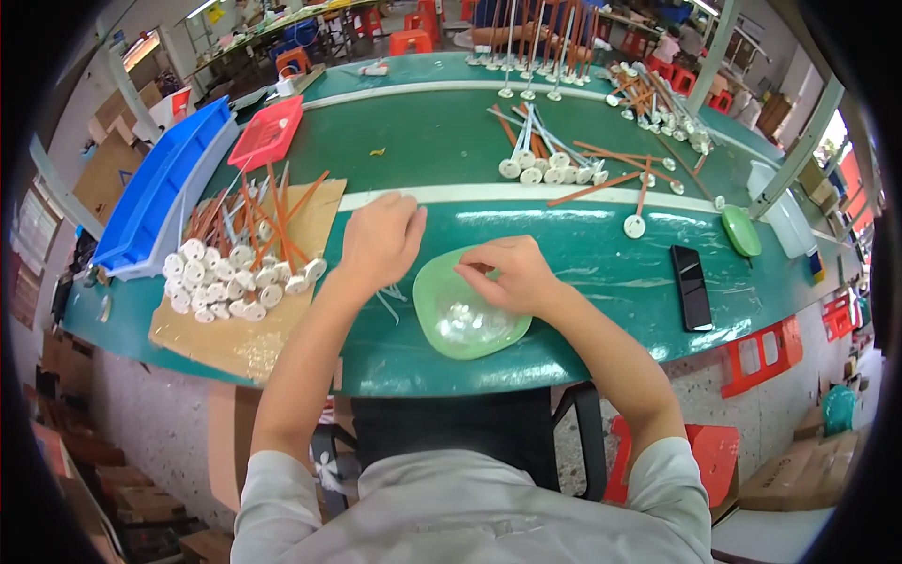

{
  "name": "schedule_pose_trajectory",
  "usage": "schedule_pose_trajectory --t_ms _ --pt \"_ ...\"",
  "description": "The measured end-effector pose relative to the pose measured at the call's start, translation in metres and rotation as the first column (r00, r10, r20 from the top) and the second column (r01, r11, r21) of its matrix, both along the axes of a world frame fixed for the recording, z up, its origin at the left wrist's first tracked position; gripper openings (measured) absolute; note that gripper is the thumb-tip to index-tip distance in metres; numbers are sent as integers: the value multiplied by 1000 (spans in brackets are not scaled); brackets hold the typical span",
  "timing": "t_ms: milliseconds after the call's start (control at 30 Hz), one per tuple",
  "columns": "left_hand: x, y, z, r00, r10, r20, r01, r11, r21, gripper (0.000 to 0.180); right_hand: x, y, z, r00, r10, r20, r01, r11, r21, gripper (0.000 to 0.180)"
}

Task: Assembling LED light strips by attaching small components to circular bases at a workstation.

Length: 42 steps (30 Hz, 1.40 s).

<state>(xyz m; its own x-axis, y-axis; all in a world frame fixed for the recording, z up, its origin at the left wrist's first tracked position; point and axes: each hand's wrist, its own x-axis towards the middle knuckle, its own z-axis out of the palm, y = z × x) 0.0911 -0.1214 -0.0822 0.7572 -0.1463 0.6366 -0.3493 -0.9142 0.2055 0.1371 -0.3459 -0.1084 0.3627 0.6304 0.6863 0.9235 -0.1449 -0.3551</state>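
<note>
A pale green plastic bowl (442, 334) with small clear pieces in it sits at the near edge of the green work table (583, 244). My right hand (507, 273) reaches into the bowl from its upper right, fingers pinched together over the pieces. My left hand (381, 237) rests on the table just left of the bowl, fingers curled down, next to a few thin clear sticks (390, 299). Whether it holds anything is hidden. To its left, a pile of sticks with white round discs (230, 277) lies on a sheet of brown cardboard (235, 338).
A blue bin (160, 188) and a red tray (268, 132) stand at the far left. More disc-ended sticks (554, 164) lie across the table's middle and back. A black phone (692, 287) and a green lid (740, 230) lie to the right. Orange stools stand below.
</note>
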Motion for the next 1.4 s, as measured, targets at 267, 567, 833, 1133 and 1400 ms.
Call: schedule_pose_trajectory --t_ms 267,567,833,1133,1400 --pt "5 18 -25 980 -145 133 157 984 -85 36 126 -41 58 855 -505 121 516 802 -300 14" --pt "-10 1 -28 963 -215 165 240 959 -153 40 189 -9 23 839 -538 -78 414 726 -550 25" --pt "-11 -7 -28 956 -234 176 252 963 -91 35 168 -20 21 854 -519 -36 491 828 -271 14" --pt "-13 -12 -34 950 -280 139 292 953 -76 41 186 19 11 847 -466 257 532 756 -382 42" --pt "-15 -13 -40 955 -284 84 292 951 -105 36 206 33 -5 696 -575 430 694 381 -612 16"
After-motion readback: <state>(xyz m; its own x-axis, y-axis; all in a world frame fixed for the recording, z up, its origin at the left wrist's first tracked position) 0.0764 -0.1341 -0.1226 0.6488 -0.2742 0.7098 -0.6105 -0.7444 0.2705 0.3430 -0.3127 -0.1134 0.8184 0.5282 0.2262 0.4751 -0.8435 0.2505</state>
